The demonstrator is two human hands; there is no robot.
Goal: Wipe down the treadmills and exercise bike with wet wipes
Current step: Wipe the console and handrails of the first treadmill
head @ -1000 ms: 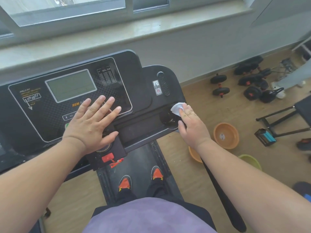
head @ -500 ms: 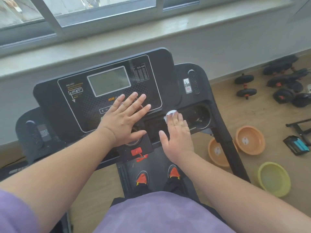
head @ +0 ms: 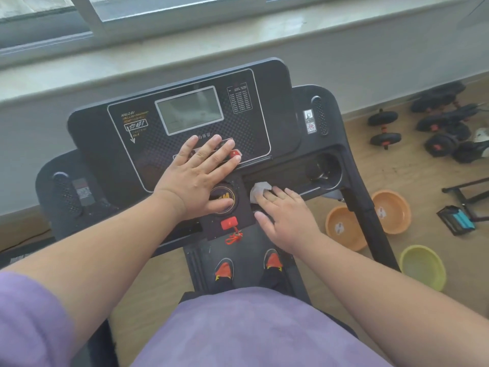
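Treadmill: one, black plastic console, rounded corners, dotted matte face, grey rectangular screen; round dial and red safety key below centre; two oval speaker grilles, one on each wing.
Wipe: one, white, crumpled, damp-looking; lies on the console's lower ledge just right of the dial, pressed flat under the right hand; fingers straight, laid on top of it, not curled round.
Left hand: palm down on the console face, fingers spread and straight, holding nothing; thumb touches the dial.
Shoes: two, orange toes, on the dark belt.
Floor, pale wood: bowls, three, smooth plastic, round; two orange, one yellow-green; dumbbells, black discs with red collars, several, count unclear.
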